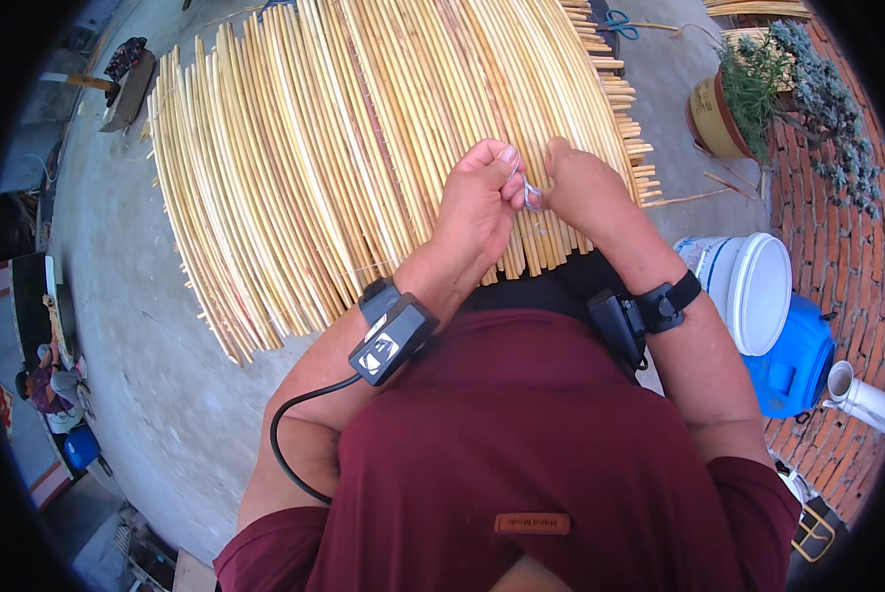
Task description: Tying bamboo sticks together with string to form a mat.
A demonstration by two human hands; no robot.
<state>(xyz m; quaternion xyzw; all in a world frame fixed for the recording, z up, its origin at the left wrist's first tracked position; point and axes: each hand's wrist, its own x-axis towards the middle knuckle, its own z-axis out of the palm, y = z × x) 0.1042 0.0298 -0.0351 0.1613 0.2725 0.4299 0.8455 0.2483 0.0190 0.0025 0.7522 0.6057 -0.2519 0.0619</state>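
A mat of pale, straw-coloured reed stalks (295, 148), laid side by side, spreads in front of me and reaches my lap. Thin lines of thread cross it. Over its near right part my left hand (477, 202) is closed, pinching a thin whitish string (527, 191) between thumb and fingers. The string is looped or twisted in the small gap between my hands. My right hand (590, 187) is bent in close beside it, its back turned up and its fingers curled at the string; the fingertips are partly hidden.
Blue-handled scissors (617, 25) lie beyond the mat's right edge. To the right stand a potted plant (716, 116), white buckets (760, 294) and a blue container (793, 360) along a brick wall (852, 261). A hammer-like tool (79, 81) rests at far left. Another person (46, 387) sits far left.
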